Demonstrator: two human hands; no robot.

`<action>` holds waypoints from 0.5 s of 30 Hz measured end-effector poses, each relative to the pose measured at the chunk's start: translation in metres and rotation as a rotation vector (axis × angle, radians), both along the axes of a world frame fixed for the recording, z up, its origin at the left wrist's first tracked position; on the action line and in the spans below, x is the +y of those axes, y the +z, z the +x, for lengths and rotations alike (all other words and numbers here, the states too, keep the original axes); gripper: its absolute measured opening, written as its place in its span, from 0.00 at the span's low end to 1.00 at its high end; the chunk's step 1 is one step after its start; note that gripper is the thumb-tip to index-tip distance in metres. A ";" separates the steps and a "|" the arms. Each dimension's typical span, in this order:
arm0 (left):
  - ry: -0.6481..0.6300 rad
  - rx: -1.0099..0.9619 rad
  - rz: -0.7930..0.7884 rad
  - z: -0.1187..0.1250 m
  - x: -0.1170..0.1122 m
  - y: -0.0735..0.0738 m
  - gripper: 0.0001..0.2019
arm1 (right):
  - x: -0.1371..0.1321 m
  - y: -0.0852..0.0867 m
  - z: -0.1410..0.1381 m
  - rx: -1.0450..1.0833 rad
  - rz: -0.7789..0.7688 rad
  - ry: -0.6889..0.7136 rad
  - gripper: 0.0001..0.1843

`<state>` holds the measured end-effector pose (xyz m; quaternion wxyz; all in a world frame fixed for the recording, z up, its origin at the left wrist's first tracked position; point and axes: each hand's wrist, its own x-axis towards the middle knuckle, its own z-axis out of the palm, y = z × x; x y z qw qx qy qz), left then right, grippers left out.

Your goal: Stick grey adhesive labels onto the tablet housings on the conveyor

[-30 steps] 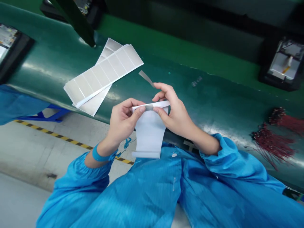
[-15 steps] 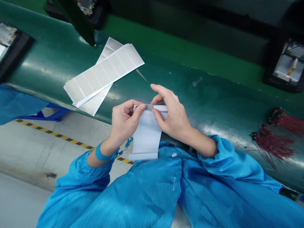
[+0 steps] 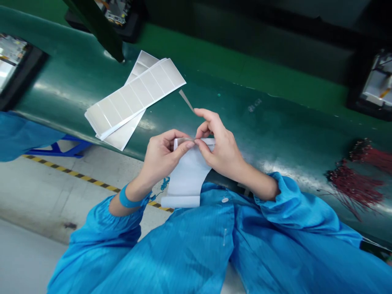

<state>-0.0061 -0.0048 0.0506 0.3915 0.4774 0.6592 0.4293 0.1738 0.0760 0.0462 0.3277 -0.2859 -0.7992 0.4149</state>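
Observation:
Both my hands are up in front of me, pinching the top edge of a white backing strip (image 3: 187, 173). My left hand (image 3: 163, 157) holds it with thumb and fingers, and my right hand (image 3: 221, 149) pinches it from the other side. Our fingertips nearly meet over a thin silvery piece on that edge, mostly hidden. The strip's lower end hangs folded over my blue smock (image 3: 180, 245). Up and to the left, a long sheet of silver labels (image 3: 134, 92) lies across a second sheet (image 3: 122, 136). A narrow silver strip (image 3: 185, 99) sits just beyond my right fingers.
The dark green conveyor belt (image 3: 245, 110) runs behind my hands, carrying black trays with electronic panels (image 3: 376, 85) at both sides. A bundle of red wires (image 3: 352, 188) lies at right. Below the belt are a grey floor and yellow-black tape (image 3: 73, 173).
My hands have drawn closer together on the strip's top edge, and the silvery piece is now mostly covered by my fingertips. The strip has shifted slightly left.

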 end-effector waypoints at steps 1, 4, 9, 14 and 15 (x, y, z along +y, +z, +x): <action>-0.042 -0.018 -0.014 -0.001 -0.001 -0.003 0.18 | 0.000 0.000 0.000 0.020 0.003 -0.005 0.33; -0.204 -0.030 -0.066 -0.010 -0.001 -0.007 0.23 | 0.004 0.002 0.002 0.119 -0.013 -0.066 0.28; -0.046 0.374 -0.024 -0.081 0.046 0.011 0.18 | 0.028 0.004 0.017 0.274 -0.036 -0.235 0.28; 0.131 0.622 -0.146 -0.192 0.131 0.020 0.30 | 0.029 0.005 0.033 0.260 -0.071 -0.241 0.27; 0.109 0.582 -0.125 -0.209 0.141 0.021 0.36 | 0.025 0.005 0.038 0.242 -0.087 -0.237 0.27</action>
